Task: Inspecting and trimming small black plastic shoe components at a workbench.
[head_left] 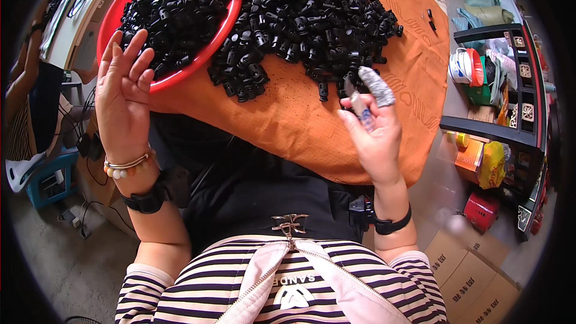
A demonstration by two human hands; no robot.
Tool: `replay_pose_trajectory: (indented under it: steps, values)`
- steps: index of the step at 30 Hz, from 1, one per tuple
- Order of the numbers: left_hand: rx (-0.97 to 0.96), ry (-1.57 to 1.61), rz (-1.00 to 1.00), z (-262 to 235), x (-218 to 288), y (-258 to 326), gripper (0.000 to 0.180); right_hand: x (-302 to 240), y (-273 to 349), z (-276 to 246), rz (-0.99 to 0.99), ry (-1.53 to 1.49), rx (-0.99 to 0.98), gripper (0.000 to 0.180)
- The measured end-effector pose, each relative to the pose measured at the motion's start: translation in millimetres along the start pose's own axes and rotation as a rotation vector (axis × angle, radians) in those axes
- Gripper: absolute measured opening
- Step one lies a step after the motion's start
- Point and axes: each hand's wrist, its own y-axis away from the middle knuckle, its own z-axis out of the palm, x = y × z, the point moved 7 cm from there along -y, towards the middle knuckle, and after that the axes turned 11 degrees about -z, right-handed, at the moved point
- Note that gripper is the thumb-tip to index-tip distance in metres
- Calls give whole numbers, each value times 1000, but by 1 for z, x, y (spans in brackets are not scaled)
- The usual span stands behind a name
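My left hand (124,93) is raised, palm up with its fingers apart, and holds nothing. It is beside the near left rim of a red basin (236,9) heaped with small black plastic parts (174,15). My right hand (381,138) is closed on a small knife (362,111) with a pale, blue-marked handle and a short dark blade pointing away from me. A grey speckled cover (378,86) wraps one right finger. Just beyond the blade spreads a large pile of the same black parts (300,18).
An orange cloth (288,126) covers the table, with a few loose dark pieces (431,21) at its far right. A dark shelf rack (489,126) with bags and tubs stands right, above cardboard boxes (468,282). A blue stool (54,180) and another person's arm (25,75) are left.
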Motion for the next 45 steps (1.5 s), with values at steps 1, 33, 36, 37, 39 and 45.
replay_pose_trajectory:
  steps: [1,33,36,37,39,45]
  values:
    - [-17,4,-19,2,-2,0,33,-1,-1,4,-46,70,-21,53]
    - [-440,-49,-601,107,-118,71,19,-38,-5,57,47,-243,-184,58]
    - [-450,-45,-560,100,-113,66,16,-36,-4,52,69,-367,-114,59]
    - [-482,-44,-537,99,-111,64,16,-36,-4,51,68,-367,-114,59]
    - [-469,-12,-548,98,-111,63,18,-37,-3,53,56,-367,-149,58]
    - [-452,12,-555,94,-114,65,15,-38,1,57,32,-247,-160,56]
